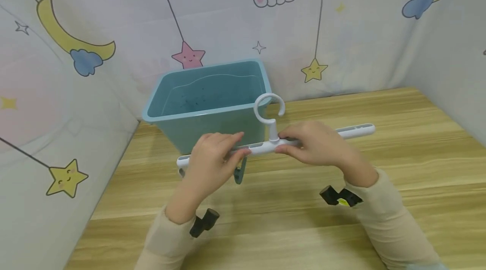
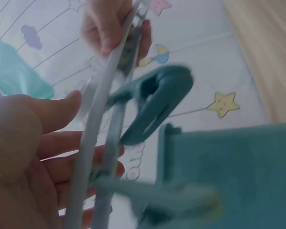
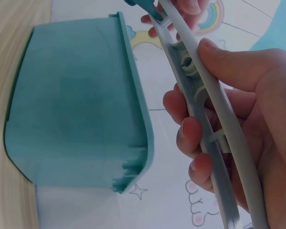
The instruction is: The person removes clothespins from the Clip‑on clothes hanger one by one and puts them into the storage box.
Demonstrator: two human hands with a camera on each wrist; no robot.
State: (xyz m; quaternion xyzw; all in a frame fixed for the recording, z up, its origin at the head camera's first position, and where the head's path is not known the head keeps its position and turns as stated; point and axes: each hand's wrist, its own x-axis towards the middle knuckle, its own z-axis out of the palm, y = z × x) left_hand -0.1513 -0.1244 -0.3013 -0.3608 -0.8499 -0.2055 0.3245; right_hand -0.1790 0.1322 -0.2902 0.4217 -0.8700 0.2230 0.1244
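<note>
A white clip hanger (image 1: 262, 147) with a round hook (image 1: 260, 107) is held up level before the bin. My left hand (image 1: 210, 162) grips the bar left of the hook; in the left wrist view its fingers (image 2: 62, 167) lie behind the bar. Beside the hook's base, my right hand (image 1: 319, 143) holds the bar between thumb and fingers, which curl round it in the right wrist view (image 3: 200, 143). A dark teal clip (image 1: 239, 173) hangs below the bar by the left hand. In the left wrist view a second, blurred clip (image 2: 176, 195) sits nearer the camera.
An open teal bin (image 1: 212, 126) stands on the wooden table (image 1: 288, 219) just behind the hanger. Its inside shows small dark specks. A cloth (image 1: 228, 8) printed with stars and moons hangs behind and beside the table. Black wrist cameras (image 1: 205, 221) sit on both wrists.
</note>
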